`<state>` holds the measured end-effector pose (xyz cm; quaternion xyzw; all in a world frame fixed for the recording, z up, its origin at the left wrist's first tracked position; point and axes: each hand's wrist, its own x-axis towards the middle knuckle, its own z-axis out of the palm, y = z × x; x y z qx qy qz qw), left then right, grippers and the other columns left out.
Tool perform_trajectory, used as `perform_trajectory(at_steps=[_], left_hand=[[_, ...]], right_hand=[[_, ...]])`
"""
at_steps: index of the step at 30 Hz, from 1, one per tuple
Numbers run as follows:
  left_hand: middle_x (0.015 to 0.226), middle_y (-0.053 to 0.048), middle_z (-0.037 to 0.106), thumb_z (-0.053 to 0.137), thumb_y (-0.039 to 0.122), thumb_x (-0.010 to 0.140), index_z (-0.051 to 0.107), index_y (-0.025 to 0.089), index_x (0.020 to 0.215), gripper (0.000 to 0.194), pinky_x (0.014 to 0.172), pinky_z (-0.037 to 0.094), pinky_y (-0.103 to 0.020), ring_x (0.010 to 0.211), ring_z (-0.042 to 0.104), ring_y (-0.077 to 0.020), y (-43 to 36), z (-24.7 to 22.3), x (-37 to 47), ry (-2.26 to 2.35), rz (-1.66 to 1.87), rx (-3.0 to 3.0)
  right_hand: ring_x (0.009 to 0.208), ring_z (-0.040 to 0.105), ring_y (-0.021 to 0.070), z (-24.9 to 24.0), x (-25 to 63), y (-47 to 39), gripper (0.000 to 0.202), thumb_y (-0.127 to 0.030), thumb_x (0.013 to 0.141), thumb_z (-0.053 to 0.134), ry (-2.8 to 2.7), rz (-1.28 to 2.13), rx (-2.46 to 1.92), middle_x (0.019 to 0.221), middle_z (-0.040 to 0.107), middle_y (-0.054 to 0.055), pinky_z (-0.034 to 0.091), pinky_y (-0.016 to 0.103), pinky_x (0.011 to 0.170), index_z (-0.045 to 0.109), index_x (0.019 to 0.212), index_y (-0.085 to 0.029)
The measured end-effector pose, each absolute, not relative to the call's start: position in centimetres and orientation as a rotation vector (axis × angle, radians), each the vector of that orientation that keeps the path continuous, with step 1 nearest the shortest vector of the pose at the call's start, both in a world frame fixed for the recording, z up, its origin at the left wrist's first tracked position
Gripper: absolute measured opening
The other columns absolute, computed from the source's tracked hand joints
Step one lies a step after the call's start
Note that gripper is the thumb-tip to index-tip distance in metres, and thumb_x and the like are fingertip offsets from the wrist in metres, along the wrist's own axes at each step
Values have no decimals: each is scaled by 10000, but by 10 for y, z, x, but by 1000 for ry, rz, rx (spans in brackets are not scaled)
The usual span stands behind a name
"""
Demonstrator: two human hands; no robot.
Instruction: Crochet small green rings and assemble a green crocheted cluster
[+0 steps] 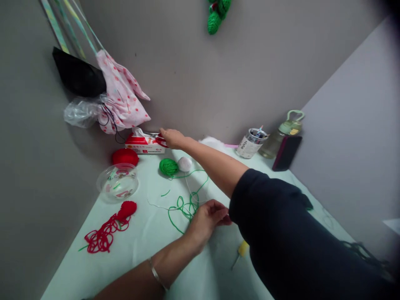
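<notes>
Beside the printed cardboard tissue box [145, 149], the right hand [172, 138] grips slim metal scissors [161, 142] by their red handles. Over the smooth, pale worktop [137, 233], the left hand [210, 217] curls near loosely looped green yarn [186, 211], but whether its fingers pinch anything cannot be told.

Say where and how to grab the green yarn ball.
Probably around the middle of the green yarn ball, from above and picture-left: it's rounded, and the white yarn ball sits close against its right side.
</notes>
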<state>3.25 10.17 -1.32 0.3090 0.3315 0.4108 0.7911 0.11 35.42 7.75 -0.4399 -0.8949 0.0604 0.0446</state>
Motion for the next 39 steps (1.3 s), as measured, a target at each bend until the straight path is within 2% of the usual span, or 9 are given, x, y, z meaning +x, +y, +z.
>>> perform_trajectory(at_steps=[4, 6, 7, 10, 14, 20, 24, 30, 39], left_hand=[[858, -64, 721, 884, 468, 645, 640, 137, 810, 443, 806, 538, -346, 754, 688, -174, 103, -13, 29, 717, 897, 660], [895, -76, 735, 870, 451, 677, 644, 141, 830, 413, 802, 531, -337, 775, 704, -181, 104, -13, 27, 725, 910, 670], [904, -77, 739, 863, 440, 693, 648, 144, 840, 395, 805, 528, -332, 783, 709, -181, 105, -12, 26, 728, 919, 677], [908, -61, 739, 851, 411, 724, 663, 153, 860, 347, 846, 527, -326, 800, 711, -167, 107, -8, 23, 730, 954, 695], [915, -27, 718, 843, 384, 742, 684, 167, 864, 295, 883, 531, -296, 824, 700, -143, 107, 2, 23, 725, 992, 725], [921, 0, 689, 786, 357, 821, 714, 189, 872, 189, 848, 536, -240, 820, 686, -122, 98, 15, 26, 775, 969, 834], [903, 3, 670, 785, 362, 823, 735, 203, 874, 173, 839, 539, -240, 815, 677, -127, 93, 17, 29, 790, 944, 882], [1128, -17, 663, 812, 337, 791, 745, 196, 795, 157, 906, 504, -233, 991, 634, -152, 90, 20, 30, 820, 987, 933], [924, -1, 710, 862, 339, 732, 730, 190, 783, 205, 845, 501, -230, 872, 655, -140, 86, 24, 32, 840, 952, 907]], right_hand=[[1095, 627, 332, 95, 45, 334, 587, -131, 839, 587, -2698, 201, -1309, 1291, 642, 205, 486, 424, 898, 443, 1408, -136], [1074, 629, 276, 103, 83, 309, 734, -114, 808, 575, -2643, 275, -1267, 1303, 639, 154, 500, 373, 878, 341, 1502, -163], [1045, 628, 245, 106, 105, 293, 760, -89, 794, 555, -2506, 482, -1187, 1276, 645, 141, 505, 346, 855, 327, 1516, -155], [892, 606, 193, 102, 174, 231, 719, -130, 787, 571, -2082, 987, -1085, 1108, 643, 106, 503, 306, 716, 377, 1479, -142], [778, 548, 157, 81, 242, 141, 632, -284, 822, 712, -1757, 1144, -1219, 899, 543, 6, 500, 303, 692, 449, 1394, -224], [1046, 571, 227, 52, 262, 58, 624, -406, 797, 795, -1898, 907, -1423, 1154, 568, 65, 492, 370, 917, 479, 1314, -254], [1001, 558, 228, 40, 251, 49, 472, -411, 844, 763, -2031, 622, -1378, 1101, 585, 74, 491, 368, 873, 520, 1204, -227], [989, 549, 252, 30, 242, 50, 472, -403, 850, 761, -2180, 454, -1341, 1070, 600, 108, 503, 383, 834, 534, 1196, -176], [984, 539, 248, 28, 240, 46, 477, -422, 880, 720, -2187, 404, -1334, 1066, 592, 111, 504, 379, 829, 522, 1232, -168]])
